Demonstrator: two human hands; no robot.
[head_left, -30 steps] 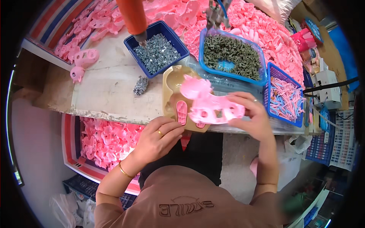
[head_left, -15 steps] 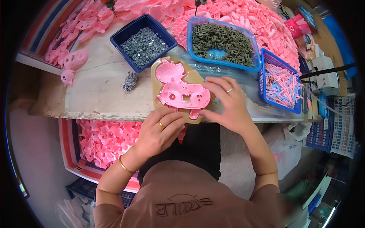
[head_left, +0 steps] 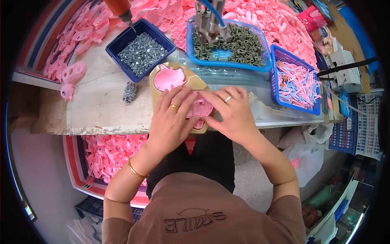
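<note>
A pink animal-shaped plastic shell half (head_left: 202,107) lies in a tan shaped holder (head_left: 197,84) at the table's front edge. Across the shell's middle rests my left hand (head_left: 172,116), fingers stretched out and slightly apart, hiding much of it. My right hand (head_left: 233,116) is at the shell's right end, thumb apart from the forefinger and both tips touching or close to its edge. The rounded head part of the shell shows beyond my left fingertips. Whether any small part lies under my fingers is hidden.
A dark blue bin of screws (head_left: 142,53), a light blue tray of dark green parts (head_left: 260,65) and a blue basket of pink and blue sticks (head_left: 296,87) stand beyond. An orange screwdriver (head_left: 118,8) and a metal tool (head_left: 209,26) hang overhead. Pink shells are heaped behind.
My left hand has moved up from the holder's near edge onto the shell. My right hand has shifted slightly left. The hanging tools show lower in view, and the whole view has shifted.
</note>
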